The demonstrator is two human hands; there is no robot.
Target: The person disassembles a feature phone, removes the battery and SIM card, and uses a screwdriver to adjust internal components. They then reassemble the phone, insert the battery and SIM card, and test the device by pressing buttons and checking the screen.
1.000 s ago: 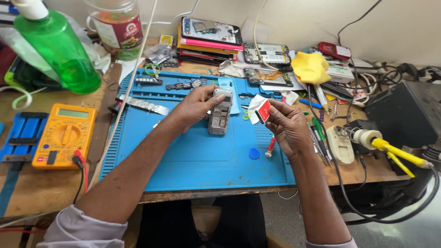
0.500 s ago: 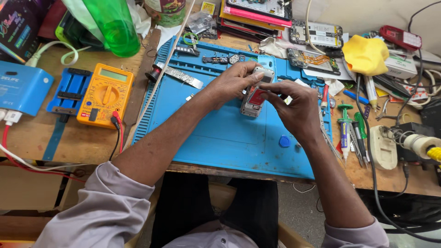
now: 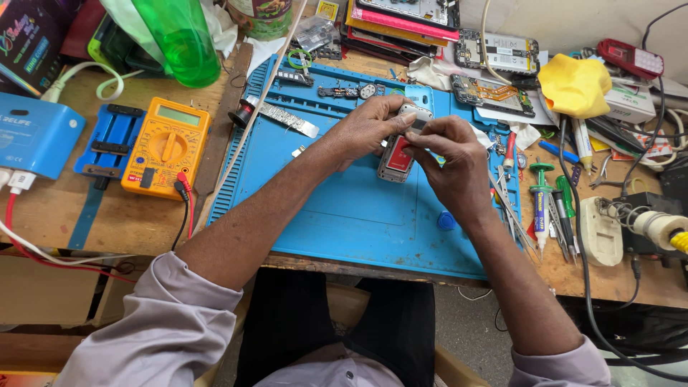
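Both hands together over the middle of a blue work mat (image 3: 344,215), closed around a small opened phone (image 3: 396,156) held just above the mat. Left hand (image 3: 369,129) curled over the phone's upper end, fingers bent and gripping its top edge and left side. Right hand (image 3: 451,168) wrapped around the phone's right side, thumb and forefinger pinched at the top, pressing on something too small to make out. Phone tilted slightly, red and silver insides facing up. Small blue round cap (image 3: 446,221) lying on the mat just below the right wrist. Metal strip (image 3: 283,117) flat on the mat's upper left part, well apart from the hands. Orange multimeter (image 3: 166,147) on the wooden bench left of the mat, red and black leads trailing off its lower edge. Blue clamp holder (image 3: 107,143) just beside the multimeter, and a blue box (image 3: 36,132) farther left. Green bottle (image 3: 179,39) standing at the back left. Yellow cloth (image 3: 577,86) bunched at the back right, near an opened phone board (image 3: 491,89). Syringe (image 3: 541,204) and screwdrivers (image 3: 562,204) lying side by side right of the mat, close to the right forearm. Grey sleeves visible at the bottom corners.
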